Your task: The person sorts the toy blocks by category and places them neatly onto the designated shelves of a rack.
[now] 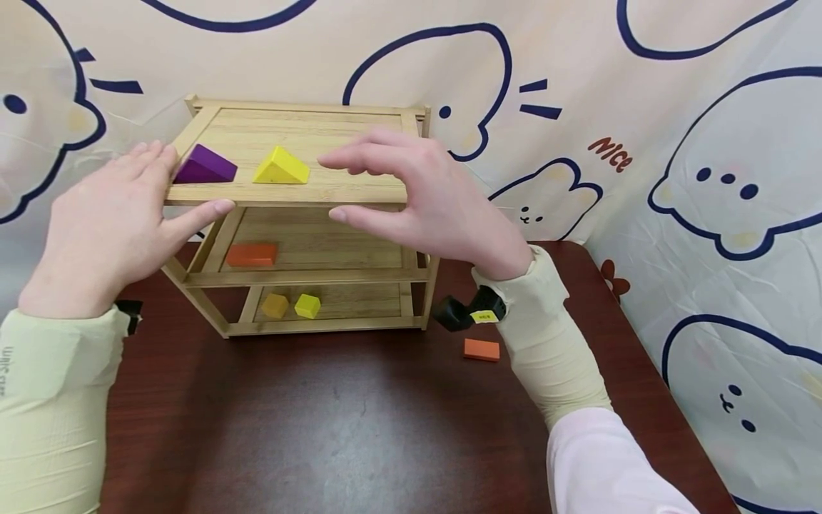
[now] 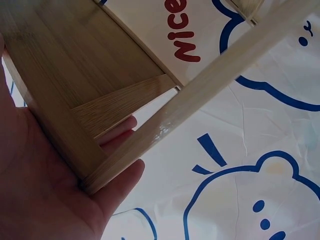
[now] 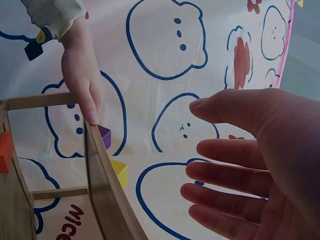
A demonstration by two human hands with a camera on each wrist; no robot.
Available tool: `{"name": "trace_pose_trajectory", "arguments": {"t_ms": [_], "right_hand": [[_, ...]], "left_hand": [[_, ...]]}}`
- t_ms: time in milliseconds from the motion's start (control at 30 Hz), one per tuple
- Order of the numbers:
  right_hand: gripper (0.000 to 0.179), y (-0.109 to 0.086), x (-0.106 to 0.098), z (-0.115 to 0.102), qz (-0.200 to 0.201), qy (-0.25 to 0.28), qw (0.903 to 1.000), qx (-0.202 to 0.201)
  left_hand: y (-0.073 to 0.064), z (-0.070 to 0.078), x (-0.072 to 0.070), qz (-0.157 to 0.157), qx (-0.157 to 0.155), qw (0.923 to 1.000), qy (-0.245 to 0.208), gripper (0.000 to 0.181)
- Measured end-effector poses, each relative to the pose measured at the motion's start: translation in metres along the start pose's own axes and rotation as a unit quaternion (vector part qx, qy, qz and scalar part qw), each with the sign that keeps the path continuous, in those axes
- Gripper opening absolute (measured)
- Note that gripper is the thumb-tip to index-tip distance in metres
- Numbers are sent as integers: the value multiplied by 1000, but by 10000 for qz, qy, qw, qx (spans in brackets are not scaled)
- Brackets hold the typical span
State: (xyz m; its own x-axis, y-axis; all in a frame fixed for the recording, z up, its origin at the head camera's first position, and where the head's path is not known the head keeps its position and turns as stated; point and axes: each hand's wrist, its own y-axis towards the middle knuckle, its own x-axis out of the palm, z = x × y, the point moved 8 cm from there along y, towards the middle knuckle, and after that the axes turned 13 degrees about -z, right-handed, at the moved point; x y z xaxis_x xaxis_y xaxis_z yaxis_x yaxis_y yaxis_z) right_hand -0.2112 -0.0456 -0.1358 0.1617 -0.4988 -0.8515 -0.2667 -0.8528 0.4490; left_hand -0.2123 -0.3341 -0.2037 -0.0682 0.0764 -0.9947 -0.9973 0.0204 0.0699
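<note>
Left hand [image 1: 105, 225] lay over the top left corner of the three-tier pale wooden rack [image 1: 321, 194], fingers extended along its side, thumb spread away from them along the front edge. Left wrist view had the palm against that corner.

Purple triangular prism block [image 1: 205, 165] sat on the top shelf just beside the left hand; couldn't tell if they touched. Middle shelf, left end: red-orange rectangular block [image 1: 252, 255], lying flat. Bottom shelf, left half: mustard-coloured cube [image 1: 275, 306]. Above it on the top shelf, yellow triangular prism block [image 1: 281, 168], right of the purple one, near the front edge, sloped faces up. Bright yellow cube [image 1: 307, 307] was next along the bottom shelf, near the mustard one.

Right hand [image 1: 427, 196] hung at the right part of the top shelf, thumb held well apart from the fingers, nothing in it; right wrist view showed slim gaps between the fingers. Below its wrist, on the dark reddish-brown table [image 1: 308, 421], lay a flat orange-red block [image 1: 481, 350], right of the rack. White cartoon-print backdrop [image 1: 681, 285] stood behind and to the right
</note>
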Motion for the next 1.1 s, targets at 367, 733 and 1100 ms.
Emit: {"name": "trace_pose_trajectory", "arguments": {"t_ms": [367,733,1100], "right_hand": [[42,-7,3,-7,-18,40,9999,-96],[41,-22,10,-14,-85,128,9996,-239],[43,-44,21,-5,-236,9,9997,-92]], "left_hand": [[2,3,-3,128,240,9995,182,99],[2,2,-3,126,245,9995,171,99],[1,3,-3,97,215,9996,171,99]]}}
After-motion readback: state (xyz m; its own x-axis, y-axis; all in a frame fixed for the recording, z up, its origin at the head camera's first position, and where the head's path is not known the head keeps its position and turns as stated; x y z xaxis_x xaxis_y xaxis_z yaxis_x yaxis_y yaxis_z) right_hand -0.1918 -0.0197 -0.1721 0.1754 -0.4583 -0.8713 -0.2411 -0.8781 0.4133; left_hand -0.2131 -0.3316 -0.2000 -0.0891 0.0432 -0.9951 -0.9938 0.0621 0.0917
